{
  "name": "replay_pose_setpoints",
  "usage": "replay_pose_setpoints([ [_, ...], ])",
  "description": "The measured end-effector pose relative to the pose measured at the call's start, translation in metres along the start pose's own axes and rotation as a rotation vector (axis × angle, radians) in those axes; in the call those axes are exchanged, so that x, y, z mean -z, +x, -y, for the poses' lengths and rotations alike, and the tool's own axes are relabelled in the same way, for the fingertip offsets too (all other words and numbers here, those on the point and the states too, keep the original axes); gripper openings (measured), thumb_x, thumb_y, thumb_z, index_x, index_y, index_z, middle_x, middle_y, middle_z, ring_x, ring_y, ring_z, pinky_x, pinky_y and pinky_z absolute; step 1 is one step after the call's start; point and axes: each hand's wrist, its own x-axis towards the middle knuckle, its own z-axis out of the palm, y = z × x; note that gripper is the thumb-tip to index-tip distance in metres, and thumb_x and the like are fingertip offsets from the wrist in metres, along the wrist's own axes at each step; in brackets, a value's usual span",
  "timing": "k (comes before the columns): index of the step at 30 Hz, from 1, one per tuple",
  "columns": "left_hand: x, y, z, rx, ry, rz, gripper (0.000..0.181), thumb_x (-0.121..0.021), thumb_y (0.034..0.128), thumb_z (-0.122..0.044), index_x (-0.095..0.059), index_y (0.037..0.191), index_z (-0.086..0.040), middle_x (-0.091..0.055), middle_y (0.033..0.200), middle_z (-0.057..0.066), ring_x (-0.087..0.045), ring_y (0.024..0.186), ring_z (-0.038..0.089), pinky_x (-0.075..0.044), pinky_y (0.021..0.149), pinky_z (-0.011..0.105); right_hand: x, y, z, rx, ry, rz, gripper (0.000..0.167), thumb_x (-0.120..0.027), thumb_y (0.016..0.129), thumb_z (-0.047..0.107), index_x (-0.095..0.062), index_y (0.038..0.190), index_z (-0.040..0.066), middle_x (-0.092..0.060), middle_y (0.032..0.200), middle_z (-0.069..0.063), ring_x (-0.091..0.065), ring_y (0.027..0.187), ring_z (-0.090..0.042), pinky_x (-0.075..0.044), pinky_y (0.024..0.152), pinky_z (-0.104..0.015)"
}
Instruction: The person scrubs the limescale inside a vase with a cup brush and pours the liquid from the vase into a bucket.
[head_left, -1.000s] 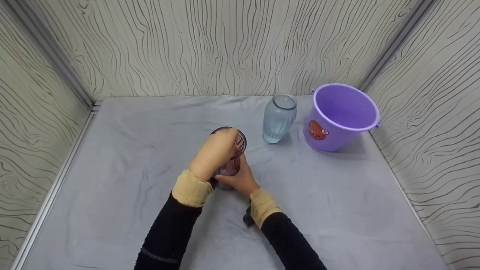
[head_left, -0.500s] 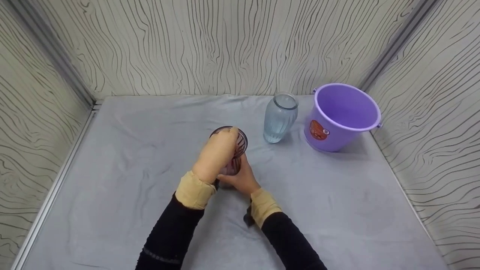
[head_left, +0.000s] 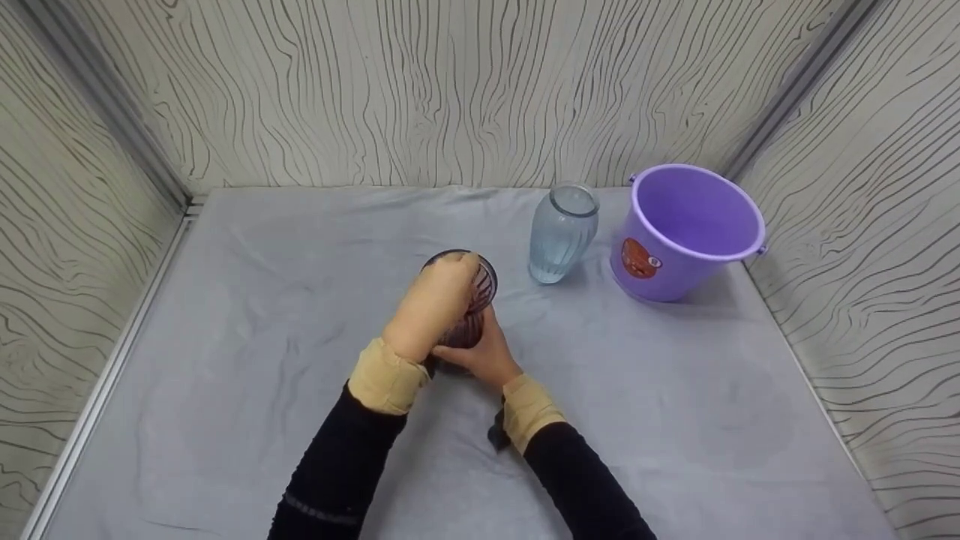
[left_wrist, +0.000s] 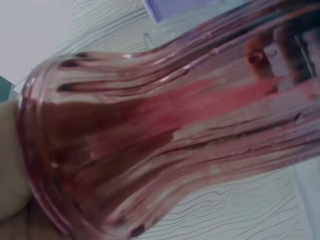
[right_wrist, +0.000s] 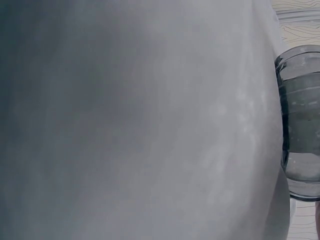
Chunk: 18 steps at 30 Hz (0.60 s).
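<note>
A purple ribbed glass vase [head_left: 463,334] is tilted with its round mouth toward the head camera. My left hand [head_left: 431,304] reaches over the rim and into the mouth; its fingers are hidden from above. Lower down, my right hand [head_left: 486,356] grips the vase from the right, thumb across its near side. The left wrist view shows the ribbed glass [left_wrist: 210,105] up close, with a pink-red streak inside that I cannot identify and part of my left hand [left_wrist: 11,170] at the mouth. A glass piece [right_wrist: 303,125] shows at the right wrist view's edge.
A pale blue glass vase [head_left: 559,244] stands upright behind and to the right of my hands. Beside it is a purple bucket [head_left: 656,270] with a red sticker. Grey cloth [head_left: 247,337] covers the table, with patterned walls around its back and sides.
The head view has shifted slightly. Both hands keep nearly the same places at the vase, and the pink patch seen through its side has darkened.
</note>
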Motion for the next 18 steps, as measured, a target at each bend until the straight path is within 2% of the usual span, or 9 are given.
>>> replay_pose_setpoints([
  [4, 0.003, 0.004, 0.005, -0.014, -0.077, 0.064, 0.012, -0.063, 0.0958, 0.004, -0.063, 0.108, 0.006, -0.067, 0.102, 0.024, -0.068, 0.099, 0.04, -0.058, 0.079, 0.047, 0.002, -0.004, 0.018, -0.006, 0.018, 0.004, 0.1, -0.088, 0.076, 0.009, -0.026, 0.153, -0.003, -0.036, 0.156, -0.022, -0.037, 0.143, -0.033, -0.028, 0.119, -0.048],
  [10, 0.005, 0.005, 0.01, -0.022, -0.121, 0.12, 0.003, -0.062, 0.0976, 0.0, -0.06, 0.098, 0.003, -0.065, 0.092, 0.02, -0.066, 0.097, 0.038, -0.056, 0.078, 0.047, 0.002, -0.006, 0.021, -0.009, 0.023, 0.001, 0.102, -0.088, 0.076, 0.007, -0.024, 0.155, -0.003, -0.035, 0.157, -0.023, -0.039, 0.14, -0.034, -0.03, 0.117, -0.049],
  [14, 0.005, 0.006, 0.012, -0.046, -0.132, 0.121, 0.006, -0.061, 0.0974, 0.001, -0.057, 0.093, 0.002, -0.062, 0.085, 0.019, -0.065, 0.09, 0.037, -0.054, 0.074, 0.047, 0.002, -0.005, 0.019, -0.016, 0.025, 0.005, 0.104, -0.088, 0.076, 0.006, -0.021, 0.156, -0.002, -0.033, 0.158, -0.022, -0.038, 0.141, -0.032, -0.029, 0.118, -0.048],
  [18, 0.004, 0.006, 0.012, -0.082, -0.129, 0.087, 0.009, -0.062, 0.0946, 0.004, -0.055, 0.09, 0.001, -0.06, 0.08, 0.017, -0.064, 0.085, 0.036, -0.053, 0.073, 0.048, 0.001, -0.003, 0.009, -0.019, 0.028, 0.003, 0.107, -0.088, 0.076, 0.006, -0.019, 0.157, 0.0, -0.032, 0.16, -0.019, -0.036, 0.143, -0.03, -0.027, 0.119, -0.046],
])
